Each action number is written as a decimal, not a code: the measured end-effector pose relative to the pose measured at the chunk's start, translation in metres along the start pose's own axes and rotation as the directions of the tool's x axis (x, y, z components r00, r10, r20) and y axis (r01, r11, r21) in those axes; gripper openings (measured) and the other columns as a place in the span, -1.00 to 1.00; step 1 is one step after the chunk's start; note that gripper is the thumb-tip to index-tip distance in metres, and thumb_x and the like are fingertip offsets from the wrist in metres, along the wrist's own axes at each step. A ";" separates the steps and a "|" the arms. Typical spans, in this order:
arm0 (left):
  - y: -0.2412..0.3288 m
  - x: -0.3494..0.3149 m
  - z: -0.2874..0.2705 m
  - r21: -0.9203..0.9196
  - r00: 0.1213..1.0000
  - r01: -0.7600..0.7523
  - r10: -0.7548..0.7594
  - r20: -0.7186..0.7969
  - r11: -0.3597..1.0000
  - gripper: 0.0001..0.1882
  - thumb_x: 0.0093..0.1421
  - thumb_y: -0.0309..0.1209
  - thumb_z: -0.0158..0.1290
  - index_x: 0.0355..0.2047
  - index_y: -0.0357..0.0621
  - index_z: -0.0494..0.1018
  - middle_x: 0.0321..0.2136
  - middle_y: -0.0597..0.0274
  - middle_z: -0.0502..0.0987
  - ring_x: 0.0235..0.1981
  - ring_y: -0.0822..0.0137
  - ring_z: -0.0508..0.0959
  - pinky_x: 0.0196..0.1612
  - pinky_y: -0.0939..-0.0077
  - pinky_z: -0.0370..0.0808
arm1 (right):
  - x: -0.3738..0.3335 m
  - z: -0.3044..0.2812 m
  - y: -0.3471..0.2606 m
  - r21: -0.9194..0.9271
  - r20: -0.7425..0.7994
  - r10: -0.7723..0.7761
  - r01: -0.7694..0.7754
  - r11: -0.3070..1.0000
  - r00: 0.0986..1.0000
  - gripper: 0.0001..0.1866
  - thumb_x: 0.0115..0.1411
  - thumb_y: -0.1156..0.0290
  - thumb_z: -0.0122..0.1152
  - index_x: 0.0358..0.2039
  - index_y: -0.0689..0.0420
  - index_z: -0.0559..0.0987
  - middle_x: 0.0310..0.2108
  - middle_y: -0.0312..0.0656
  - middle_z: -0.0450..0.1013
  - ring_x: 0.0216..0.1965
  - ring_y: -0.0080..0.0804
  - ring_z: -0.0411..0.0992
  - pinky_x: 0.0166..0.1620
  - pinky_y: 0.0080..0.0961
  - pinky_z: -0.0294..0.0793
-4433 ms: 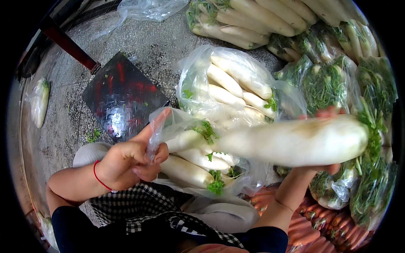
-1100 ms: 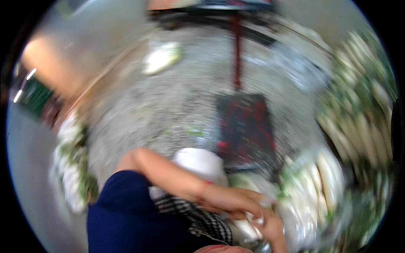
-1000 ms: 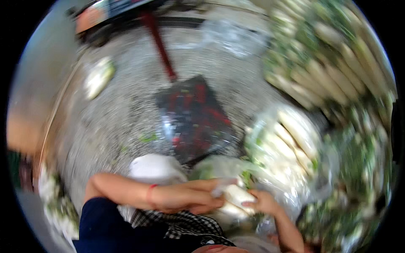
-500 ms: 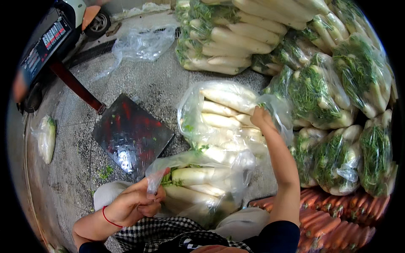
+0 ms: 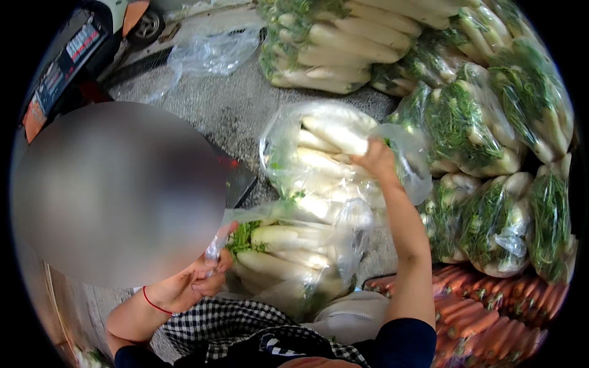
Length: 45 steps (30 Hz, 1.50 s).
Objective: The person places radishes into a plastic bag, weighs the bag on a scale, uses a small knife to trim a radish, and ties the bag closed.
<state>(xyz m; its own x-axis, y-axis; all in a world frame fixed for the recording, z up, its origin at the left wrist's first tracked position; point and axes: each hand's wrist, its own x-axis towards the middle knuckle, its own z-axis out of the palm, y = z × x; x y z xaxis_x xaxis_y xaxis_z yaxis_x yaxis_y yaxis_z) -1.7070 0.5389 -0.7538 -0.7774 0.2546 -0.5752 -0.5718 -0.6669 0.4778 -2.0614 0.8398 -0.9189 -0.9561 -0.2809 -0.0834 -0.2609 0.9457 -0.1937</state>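
Near my lap stands a clear plastic bag [image 5: 353, 245] of white radishes [image 5: 288, 260] with green tops. My left hand [image 5: 202, 276], a red string at its wrist, is closed on the gathered left edge of this bag. Just beyond it lies a second clear bag [image 5: 279, 184], also filled with white radishes. My right hand [image 5: 379, 161] reaches into its right side, fingers closed round the leafy end of the top white radish [image 5: 336, 132]. That radish slants up and left over the others. My right fingertips are partly hidden.
Stacked bags of leafy radishes [image 5: 463, 132] fill the right and far side. Carrots [image 5: 472, 319] lie at the near right. A loose plastic bag [image 5: 211, 52] is on the far floor. A blurred round patch [image 5: 119, 193] hides the left, covering most of a dark metal platform [image 5: 236, 175].
The top radish has tilted, its far end swinging away from me, with my right hand on its leafy end. My left hand has shifted slightly left. The blurred patch has appeared.
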 end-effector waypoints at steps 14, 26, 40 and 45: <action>0.012 0.022 0.008 0.053 1.000 0.031 -0.031 0.002 0.998 -0.21 0.07 -0.27 -0.11 0.31 0.29 -0.15 -0.20 0.07 0.38 -0.79 0.54 0.17 -0.66 0.75 0.21 | -0.160 -0.093 -0.106 0.906 -0.302 -0.536 0.063 -0.418 0.788 -0.04 -0.17 0.10 0.46 0.18 0.08 0.12 0.00 -0.10 0.29 0.08 -0.07 0.26 0.14 0.05 0.24; 0.014 0.002 -0.005 -0.214 1.000 0.006 -0.008 -0.004 0.977 -0.36 0.05 -0.21 -0.15 0.20 0.05 0.18 -0.40 0.35 0.33 -0.35 0.45 0.29 -0.19 0.57 0.20 | -0.268 0.033 -0.106 0.782 0.540 -0.714 0.049 0.622 0.447 -0.21 -0.11 0.10 0.39 0.04 0.26 0.26 -0.14 0.10 0.42 -0.10 -0.05 0.42 0.01 -0.23 0.37; 0.018 0.006 0.001 -0.187 0.997 0.028 -0.041 -0.066 0.982 -0.23 -0.03 -0.31 -0.15 0.28 -0.05 0.02 -0.55 0.36 0.27 -0.67 0.49 0.23 -0.59 0.66 0.18 | -0.151 -0.055 -0.101 0.677 -0.237 -0.472 0.493 0.546 0.849 -0.98 0.09 0.51 0.13 -0.45 0.16 0.50 -0.50 -0.13 0.46 -0.45 -0.29 0.46 -0.36 -0.45 0.45; 0.015 0.006 -0.001 -0.207 0.999 0.030 -0.034 -0.016 0.978 -0.34 0.10 -0.37 -0.23 0.28 0.08 0.01 -0.53 0.34 0.25 -0.77 0.59 0.07 -0.67 0.77 0.08 | -0.043 -0.016 -0.044 -0.009 0.504 -0.375 0.438 0.899 0.779 -0.75 0.13 0.37 -0.10 -0.40 0.26 0.52 -0.41 0.07 0.48 -0.35 -0.08 0.45 -0.21 -0.22 0.39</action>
<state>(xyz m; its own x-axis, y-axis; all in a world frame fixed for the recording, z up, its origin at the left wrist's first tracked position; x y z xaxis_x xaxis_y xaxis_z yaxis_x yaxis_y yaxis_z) -1.7203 0.5298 -0.7505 -0.7530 0.2662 -0.6017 -0.5285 -0.7894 0.3122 -2.0111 0.8131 -0.8913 -0.5795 -0.6552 -0.4846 -0.6548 0.7284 -0.2019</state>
